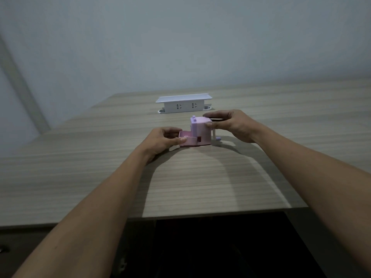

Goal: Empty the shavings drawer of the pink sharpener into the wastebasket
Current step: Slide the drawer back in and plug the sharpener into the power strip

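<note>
The pink sharpener (201,130) stands upright on the wooden table (180,177), its white crank (216,138) pointing right. My right hand (232,125) grips the sharpener's body from the right, thumb in front and fingers over the back top edge. The pink shavings drawer (185,139) sticks out to the left from the base, partly pulled out. My left hand (162,140) pinches the drawer, thumb on its front wall and fingers behind. I cannot see what lies inside the drawer. No wastebasket is in view.
A white socket box (183,104) with a raised lid stands on the table behind the sharpener, near the pale wall. The table's near edge (200,214) runs below my forearms, with dark space under it.
</note>
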